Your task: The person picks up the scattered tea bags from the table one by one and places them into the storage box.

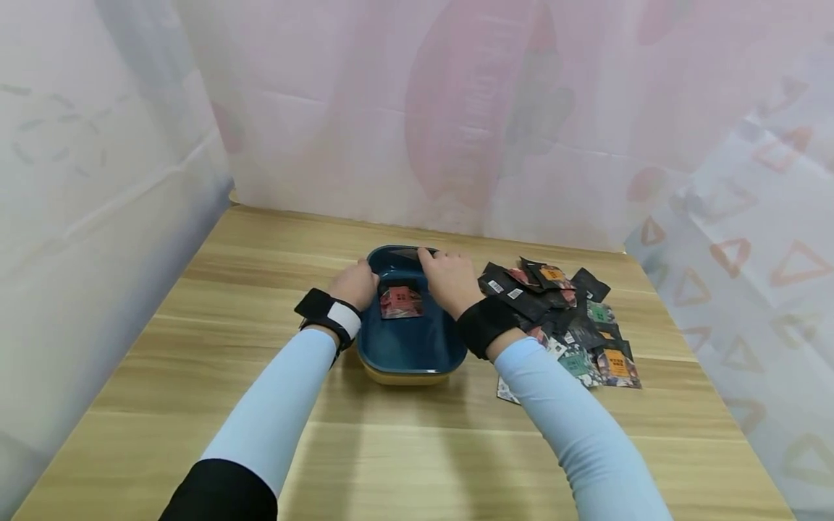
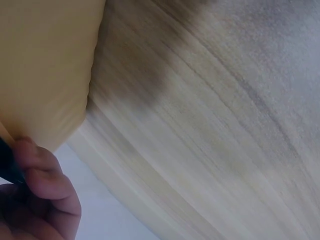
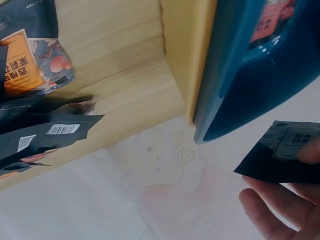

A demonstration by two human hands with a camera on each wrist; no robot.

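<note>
The left hand (image 1: 355, 284) grips the left rim of the blue tub (image 1: 410, 347), fingers curled over its edge. The right hand (image 1: 448, 278) pinches 1 black packet (image 3: 280, 155) above the tub's far rim. 1 red packet (image 1: 400, 301) lies inside the tub. A pile of packets (image 1: 567, 318) sits just right of it on the wooden table (image 1: 417, 449).

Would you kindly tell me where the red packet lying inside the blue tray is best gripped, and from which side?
The red packet lies flat on the floor of the blue tray, so I would come from above and pinch its near edge, probably tipping it up first. The left hand grips the tray's left rim; the right hand already pinches a black packet.
</note>
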